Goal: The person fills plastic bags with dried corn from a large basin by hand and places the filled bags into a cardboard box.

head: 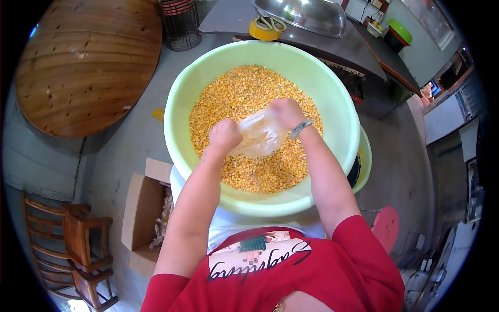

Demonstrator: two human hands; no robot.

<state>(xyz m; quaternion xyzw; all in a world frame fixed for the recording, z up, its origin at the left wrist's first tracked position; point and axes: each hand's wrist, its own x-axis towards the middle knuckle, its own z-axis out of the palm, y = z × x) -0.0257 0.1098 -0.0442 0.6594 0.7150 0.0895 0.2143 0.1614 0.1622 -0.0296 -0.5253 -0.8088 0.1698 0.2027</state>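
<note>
A large pale green plastic basin (339, 97) stands in front of me, its floor covered with dried yellow corn kernels (257, 175). Over the kernels a clear plastic bag (261, 134) is stretched between my two fists. My left hand (225, 134) grips one side of it. The other side is in my right hand (286, 113), which is slightly blurred; a bracelet (301, 128) circles that wrist. Whether the bag holds anything is hard to tell, since kernels show through it.
Beyond the basin, a roll of yellow tape (265, 33) with scissors (269, 23) and a perforated metal colander (304, 15) lie on a dark table (230, 19). An open cardboard box (134, 210) stands at left, a red stool (386, 228) at right. Wooden chairs (78, 234) are at lower left.
</note>
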